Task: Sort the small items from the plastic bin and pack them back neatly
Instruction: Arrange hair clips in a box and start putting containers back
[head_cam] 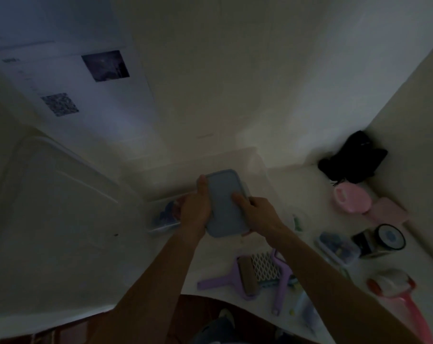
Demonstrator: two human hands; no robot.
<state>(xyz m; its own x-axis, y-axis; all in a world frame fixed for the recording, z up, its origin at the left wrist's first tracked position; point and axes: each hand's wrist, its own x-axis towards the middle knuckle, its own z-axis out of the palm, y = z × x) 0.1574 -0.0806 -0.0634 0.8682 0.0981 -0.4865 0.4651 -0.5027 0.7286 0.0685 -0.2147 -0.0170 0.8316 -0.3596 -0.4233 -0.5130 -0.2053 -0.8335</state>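
Note:
The scene is dim. I hold a small rectangular box with a blue-grey lid (224, 202) in both hands over the clear plastic bin (250, 157). My left hand (194, 207) grips its left edge, fingers curled over the far corner. My right hand (256, 211) grips the right edge, thumb lying on the lid. A small clear container with blue items (164, 217) sits in the bin, partly hidden behind my left hand.
On the white table to the right lie a lilac tool set (265, 274), a clear box of blue items (338, 247), a tape roll (390, 237), pink containers (352, 197), a black pouch (354, 157) and a red-handled lint roller (394, 284). A large white lid (61, 194) lies left.

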